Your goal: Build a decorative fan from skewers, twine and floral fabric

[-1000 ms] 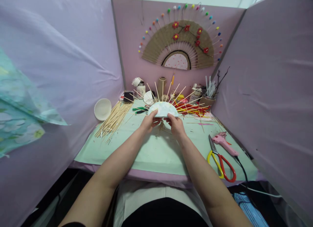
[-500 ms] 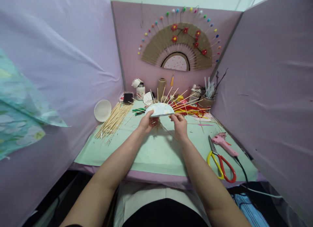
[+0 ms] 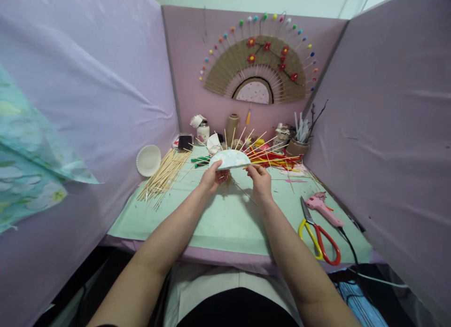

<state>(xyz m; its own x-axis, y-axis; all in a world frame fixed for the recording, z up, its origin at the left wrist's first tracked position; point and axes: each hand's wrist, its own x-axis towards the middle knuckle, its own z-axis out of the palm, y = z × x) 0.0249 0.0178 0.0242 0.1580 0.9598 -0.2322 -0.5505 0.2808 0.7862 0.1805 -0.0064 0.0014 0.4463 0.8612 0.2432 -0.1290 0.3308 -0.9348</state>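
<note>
Above the middle of the table I hold a half-round fan base point(image 3: 230, 159) covered in pale floral cloth, with thin wooden sticks point(image 3: 243, 138) fanning out from its curved edge. My left hand point(image 3: 212, 175) grips its left end, thumb on top and fingers underneath. At the right corner, my right hand point(image 3: 260, 177) pinches the straight lower edge between thumb and fingers. Some frayed twine point(image 3: 229, 178) shows beneath the base, partly hidden by it. A thin stick point(image 3: 246, 195) slants down on the table close to my right wrist.
Loose sticks point(image 3: 164, 176) lie at left beside a white scalloped dish point(image 3: 148, 160). Scissors point(image 3: 319, 235) and a corded pink glue gun point(image 3: 324, 209) rest at right. Red and yellow strips point(image 3: 282, 160), jars and a twine cone point(image 3: 232, 127) stand behind. A finished fan point(image 3: 225, 64) hangs on the back panel.
The fan base has tilted slightly, so its sticks point in slightly different directions. Both hands keep their hold in nearly the same place.
</note>
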